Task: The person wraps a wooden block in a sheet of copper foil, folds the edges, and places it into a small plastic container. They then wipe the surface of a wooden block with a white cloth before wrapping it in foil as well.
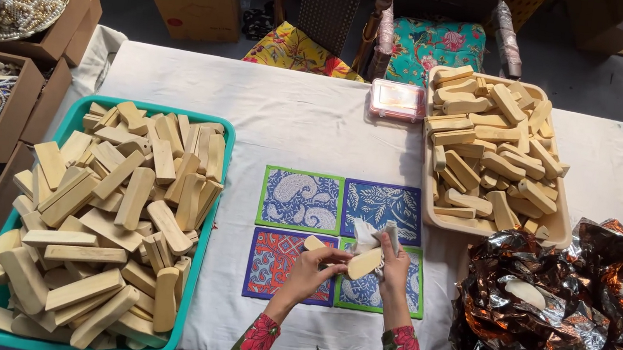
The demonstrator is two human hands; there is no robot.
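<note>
From the head view, near the worktop's front edge, above four printed mats (301, 200), the left hand (310, 270) pinches a pale wooden block (364, 264) while the right hand (393, 264) presses a white cloth (367, 234) on it, seemingly mid-wipe; turning the block looks due next.

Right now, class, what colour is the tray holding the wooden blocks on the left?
Teal green tray, clearest in the head view.

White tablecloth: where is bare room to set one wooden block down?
Bare white tablecloth lies between the teal tray of wooden blocks, the small clear plastic box and the four patterned cloth mats. Crowded: the beige tray of blocks, the crumpled foil, and both hands over the mats.
</note>
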